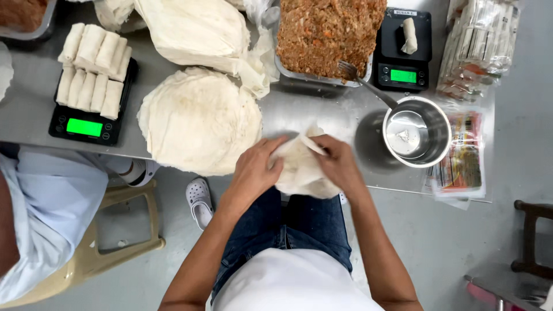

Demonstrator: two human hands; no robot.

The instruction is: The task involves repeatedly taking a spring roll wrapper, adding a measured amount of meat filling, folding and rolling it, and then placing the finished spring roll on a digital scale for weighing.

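Wrapper (299,167) between left hand (253,170) and right hand (340,164).

A steel table (322,115) stands on a grey floor (449,242), a tan plastic stool (109,230) beside it.

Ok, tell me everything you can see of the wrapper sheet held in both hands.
The wrapper is a thin, pale off-white sheet that looks soft and floury, like dough skin. It is crumpled and partly folded, not flat, with one corner sticking up near the right hand. The left hand grips its left side and the right hand its right side, fingers curled over it. It is held at the near edge of the steel table, just right of the round stack of wrappers.
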